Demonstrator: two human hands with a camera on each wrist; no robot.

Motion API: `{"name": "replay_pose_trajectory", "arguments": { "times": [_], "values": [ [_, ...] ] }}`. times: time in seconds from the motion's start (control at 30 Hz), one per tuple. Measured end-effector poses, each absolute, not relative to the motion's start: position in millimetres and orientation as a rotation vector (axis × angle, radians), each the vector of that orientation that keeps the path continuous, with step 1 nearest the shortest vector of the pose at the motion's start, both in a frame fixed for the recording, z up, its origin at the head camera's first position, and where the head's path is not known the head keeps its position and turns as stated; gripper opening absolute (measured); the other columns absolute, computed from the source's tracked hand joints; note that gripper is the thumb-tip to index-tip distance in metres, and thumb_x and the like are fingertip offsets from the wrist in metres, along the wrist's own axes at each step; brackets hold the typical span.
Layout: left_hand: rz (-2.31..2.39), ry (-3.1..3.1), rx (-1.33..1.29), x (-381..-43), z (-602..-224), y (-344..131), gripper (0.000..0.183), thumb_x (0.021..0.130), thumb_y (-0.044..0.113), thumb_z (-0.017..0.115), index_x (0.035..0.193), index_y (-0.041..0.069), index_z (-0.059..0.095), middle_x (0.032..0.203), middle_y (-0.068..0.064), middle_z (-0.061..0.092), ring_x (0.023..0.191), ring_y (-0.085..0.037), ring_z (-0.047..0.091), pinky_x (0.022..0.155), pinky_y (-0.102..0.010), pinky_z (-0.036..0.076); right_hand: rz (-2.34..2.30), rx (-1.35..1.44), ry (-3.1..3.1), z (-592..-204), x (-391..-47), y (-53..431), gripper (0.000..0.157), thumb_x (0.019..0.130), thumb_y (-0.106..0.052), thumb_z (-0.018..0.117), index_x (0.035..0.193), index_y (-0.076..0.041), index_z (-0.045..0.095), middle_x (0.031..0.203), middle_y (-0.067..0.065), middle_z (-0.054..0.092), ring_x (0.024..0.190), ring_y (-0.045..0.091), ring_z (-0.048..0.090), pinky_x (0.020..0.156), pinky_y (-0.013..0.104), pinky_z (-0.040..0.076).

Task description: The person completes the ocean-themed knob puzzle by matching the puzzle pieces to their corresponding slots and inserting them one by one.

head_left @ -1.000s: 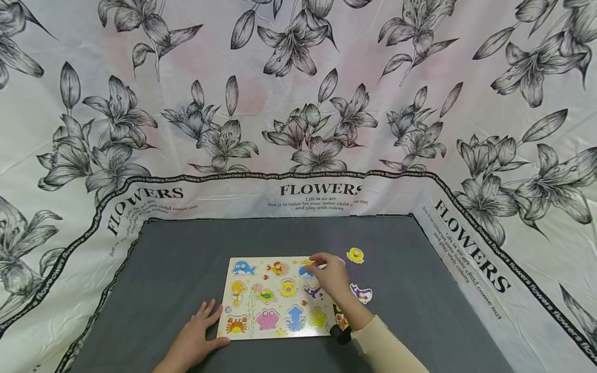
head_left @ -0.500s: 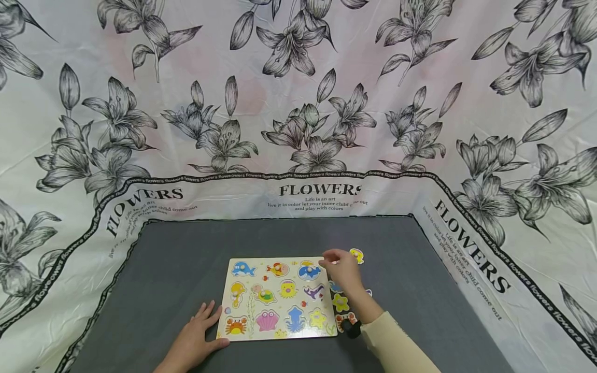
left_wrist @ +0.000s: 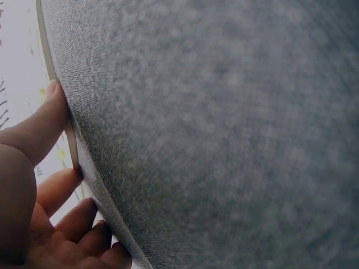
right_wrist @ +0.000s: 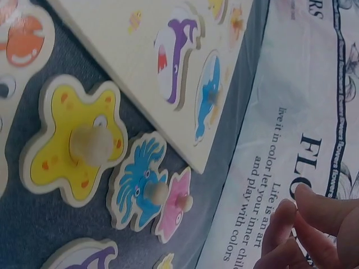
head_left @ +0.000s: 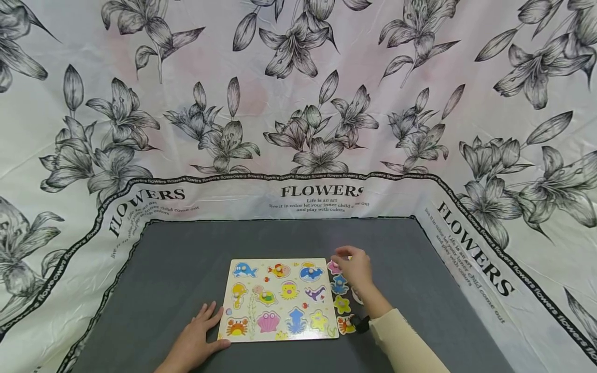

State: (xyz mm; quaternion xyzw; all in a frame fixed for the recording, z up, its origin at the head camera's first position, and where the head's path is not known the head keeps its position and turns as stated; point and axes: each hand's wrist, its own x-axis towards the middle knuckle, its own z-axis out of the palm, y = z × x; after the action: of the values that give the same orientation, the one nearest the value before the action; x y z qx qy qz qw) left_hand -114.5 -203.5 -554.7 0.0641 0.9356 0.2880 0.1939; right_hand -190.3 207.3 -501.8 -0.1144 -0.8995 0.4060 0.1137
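Note:
A cream puzzle board (head_left: 256,335) with printed sea animals lies on the grey cloth. My left hand (head_left: 196,331) rests at its lower left, fingers straight along the side and thumb by the near corner. In the left wrist view, the thumb (left_wrist: 47,120) touches the board's edge. My right hand (head_left: 356,269) hovers above the loose pieces right of the board. Its thumb and forefinger (right_wrist: 286,210) come close together, and I see nothing between them. Beneath it are a pink piece (right_wrist: 174,204), a blue squid piece (right_wrist: 134,182) and a yellow starfish piece (right_wrist: 73,140), each with a knob.
An orange crab piece (head_left: 346,325) lies nearest me, beside a black wrist device (head_left: 361,324). A purple-and-white piece (right_wrist: 84,255) sits partly under the right arm. A blue whale piece (head_left: 311,272) fills the board's upper right recess. Flower-printed cloth (head_left: 322,199) borders the grey surface (head_left: 196,243).
My right hand has moved right, off the board's upper right corner and over the loose pieces, uncovering the blue whale. My left hand has stayed in place.

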Motion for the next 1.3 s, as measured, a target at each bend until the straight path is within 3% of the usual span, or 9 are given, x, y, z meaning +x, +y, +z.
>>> {"name": "replay_pose_trajectory", "arguments": {
  "times": [0.37, 0.6, 0.87, 1.1, 1.3],
  "values": [
    [0.837, 2.632, 0.188, -114, -556, -204, 0.099, 0.070, 0.057, 0.084, 0.149, 0.007, 0.051, 0.161, -0.023, 0.034, 0.150, -0.049, 0.020, 0.116, -0.071, 0.023, 1.134, -0.407, -2.615, -498, -200, 225, 0.022, 0.091, -0.023, 0.078, 0.107, -0.008, 0.077, 0.105, 0.012, 0.075, 0.095, 0.031, 0.068, 0.077, 0.045, 0.056],
    [0.843, 2.634, 0.191, -114, -557, -205, 0.100, 0.070, 0.057, 0.084, 0.149, 0.007, 0.051, 0.161, -0.023, 0.034, 0.150, -0.049, 0.020, 0.115, -0.072, 0.023, 1.092, -0.443, -2.621, -502, -208, 238, 0.023, 0.092, -0.025, 0.077, 0.108, -0.009, 0.077, 0.109, 0.013, 0.075, 0.084, 0.025, 0.071, 0.069, 0.037, 0.057],
    [0.830, 2.602, 0.166, -116, -559, -205, 0.101, 0.069, 0.057, 0.085, 0.150, 0.008, 0.049, 0.161, -0.023, 0.033, 0.150, -0.049, 0.021, 0.116, -0.072, 0.022, 1.081, -0.468, -2.608, -511, -212, 250, 0.024, 0.094, -0.024, 0.074, 0.111, -0.006, 0.075, 0.111, 0.015, 0.074, 0.097, 0.032, 0.070, 0.079, 0.048, 0.057],
    [0.836, 2.581, 0.135, -117, -560, -206, 0.102, 0.069, 0.058, 0.085, 0.150, 0.008, 0.049, 0.162, -0.022, 0.032, 0.150, -0.049, 0.020, 0.115, -0.073, 0.022, 1.048, -0.509, -2.597, -516, -215, 256, 0.025, 0.094, -0.024, 0.073, 0.112, -0.006, 0.075, 0.111, 0.015, 0.074, 0.092, 0.031, 0.068, 0.072, 0.044, 0.053],
    [0.828, 2.567, 0.152, -118, -562, -207, 0.101, 0.068, 0.056, 0.086, 0.149, 0.007, 0.050, 0.161, -0.023, 0.033, 0.150, -0.050, 0.021, 0.116, -0.071, 0.021, 1.049, -0.587, -2.630, -524, -219, 263, 0.026, 0.095, -0.024, 0.072, 0.113, -0.005, 0.075, 0.110, 0.017, 0.074, 0.090, 0.031, 0.071, 0.077, 0.046, 0.056]
  ]
}}
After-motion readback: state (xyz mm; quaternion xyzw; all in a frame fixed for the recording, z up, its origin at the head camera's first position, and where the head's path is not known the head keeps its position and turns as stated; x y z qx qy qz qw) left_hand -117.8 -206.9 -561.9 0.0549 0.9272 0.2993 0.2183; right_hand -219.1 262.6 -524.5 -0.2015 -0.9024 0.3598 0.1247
